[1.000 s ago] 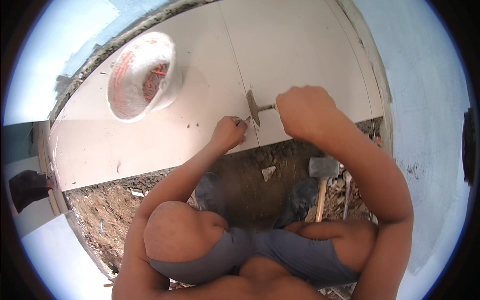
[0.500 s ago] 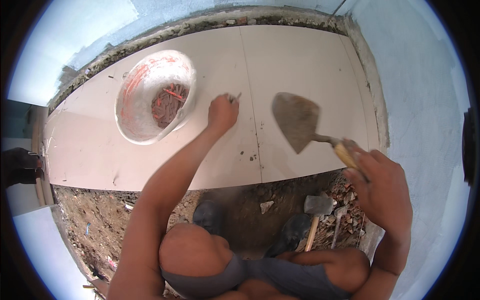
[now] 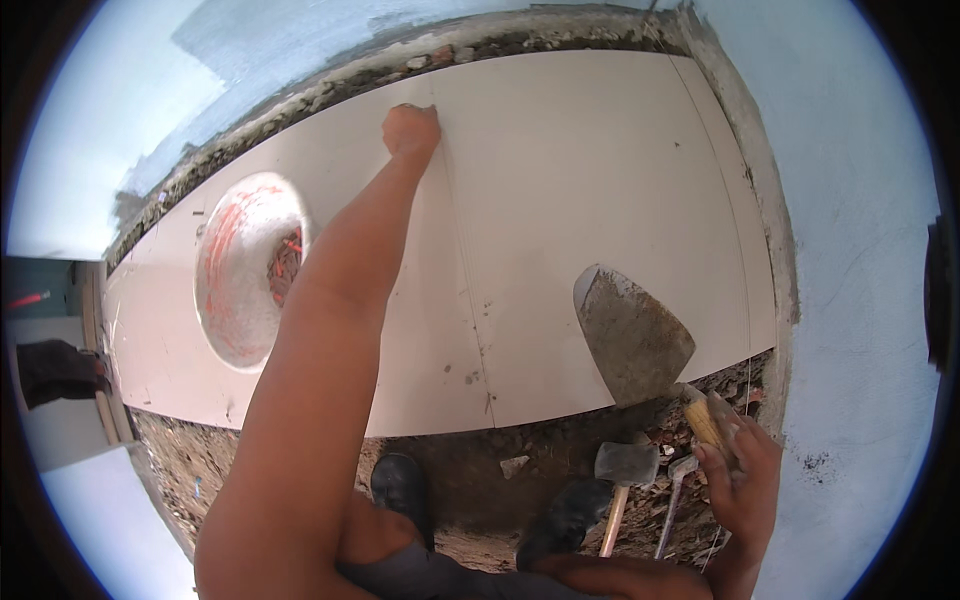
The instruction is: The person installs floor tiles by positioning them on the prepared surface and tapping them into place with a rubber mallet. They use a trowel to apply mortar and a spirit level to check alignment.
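My left hand [image 3: 410, 130] is closed at the far end of the joint [image 3: 460, 270] between two large cream tiles [image 3: 580, 170]. Whatever its fingers pinch is too small to make out. On the near right, my right hand [image 3: 742, 475] grips the wooden handle of a pointed trowel [image 3: 640, 335]. The trowel's mortar-stained blade hangs over the near edge of the right tile. Left of my left forearm, a white bucket [image 3: 222, 300] with red smears stands on the tiles. Small reddish-brown strips [image 3: 283, 268] lie in it, partly hidden by my arm.
By my boots [image 3: 400, 490] on the dug soil, a mallet [image 3: 627, 464] and a metal-headed tool [image 3: 673, 490] lean near broken rubble. A pale blue wall [image 3: 850, 300] bounds the right side; a rubble-filled gap [image 3: 440, 58] runs along the far wall. Mortar crumbs [image 3: 470, 377] dot the tile joint.
My left hand has moved farther away along the tile joint. My right hand has drawn the trowel nearer and slightly right. The view has shifted, and my left arm now covers part of the bucket.
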{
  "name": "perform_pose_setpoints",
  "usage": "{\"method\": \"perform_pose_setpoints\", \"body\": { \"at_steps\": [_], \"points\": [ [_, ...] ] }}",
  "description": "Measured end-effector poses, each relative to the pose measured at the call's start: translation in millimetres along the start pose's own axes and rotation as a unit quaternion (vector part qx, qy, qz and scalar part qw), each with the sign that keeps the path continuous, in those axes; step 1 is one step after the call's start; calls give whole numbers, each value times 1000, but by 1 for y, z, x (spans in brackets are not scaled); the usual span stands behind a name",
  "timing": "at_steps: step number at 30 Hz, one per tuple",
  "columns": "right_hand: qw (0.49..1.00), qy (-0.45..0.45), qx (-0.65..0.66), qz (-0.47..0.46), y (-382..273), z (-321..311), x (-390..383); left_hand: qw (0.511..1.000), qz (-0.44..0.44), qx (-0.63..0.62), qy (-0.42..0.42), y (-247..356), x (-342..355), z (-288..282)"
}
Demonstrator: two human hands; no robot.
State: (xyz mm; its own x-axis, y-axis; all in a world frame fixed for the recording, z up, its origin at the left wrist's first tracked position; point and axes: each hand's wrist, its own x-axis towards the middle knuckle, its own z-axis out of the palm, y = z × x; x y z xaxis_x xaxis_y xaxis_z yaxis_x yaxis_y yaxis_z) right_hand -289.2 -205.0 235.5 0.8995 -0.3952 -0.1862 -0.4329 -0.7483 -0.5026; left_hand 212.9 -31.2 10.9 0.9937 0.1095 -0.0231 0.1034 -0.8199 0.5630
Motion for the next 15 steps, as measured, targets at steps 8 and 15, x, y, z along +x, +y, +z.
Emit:
{"method": "perform_pose_setpoints", "body": {
  "at_steps": [8, 15],
  "points": [
    [1000, 7, -6, 16, 17, 4, 16, 997, 39, 39, -58, -3, 45, 5],
    [996, -39, 64, -51, 10, 31, 58, 996, 76, -53, -19, -16, 47, 8]
  ]
}}
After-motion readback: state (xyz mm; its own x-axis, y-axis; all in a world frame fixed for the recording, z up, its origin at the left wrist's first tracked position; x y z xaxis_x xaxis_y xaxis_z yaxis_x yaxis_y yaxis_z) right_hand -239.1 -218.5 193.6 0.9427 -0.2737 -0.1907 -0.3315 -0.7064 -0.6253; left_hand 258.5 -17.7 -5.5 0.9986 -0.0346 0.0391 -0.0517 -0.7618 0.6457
